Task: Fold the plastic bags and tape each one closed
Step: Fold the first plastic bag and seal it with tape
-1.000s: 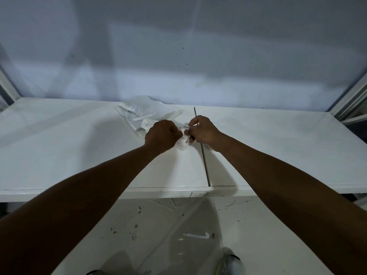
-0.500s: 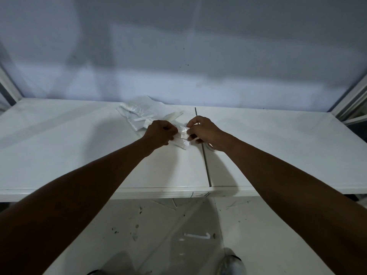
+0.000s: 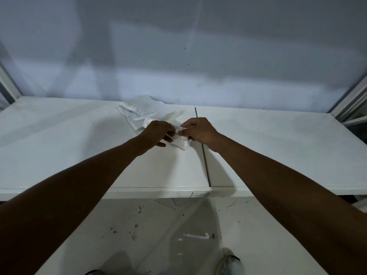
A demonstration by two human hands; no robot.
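A folded plastic bag (image 3: 181, 140) is held between the two hands over the middle of the tabletop (image 3: 69, 155); whether it rests on the surface cannot be told. Its left end is pinched by the left hand (image 3: 158, 133), thumb below and fingers curled over the top. Its upper edge is pinched by the right hand (image 3: 199, 130), whose fingers are tightly curled. Whether a piece of tape is also caught under the right fingertips cannot be told, since anything clear is lost against the plastic

Compared with a second ago, the left hand has been loosened from a fist that covered the bundle. The bag has been brought into view as a compact packet slanting toward 5 o'clock. From this it is judged that the folding of this bag is finished or nearly so, and that sealing is in hand or due next

The pile of plastic bags (image 3: 137, 116) is seen at 11 o'clock from the hands, near the tabletop's far edge, with a white strip (image 3: 174, 115) at its 3 o'clock. These bags are judged to be awaiting their turn
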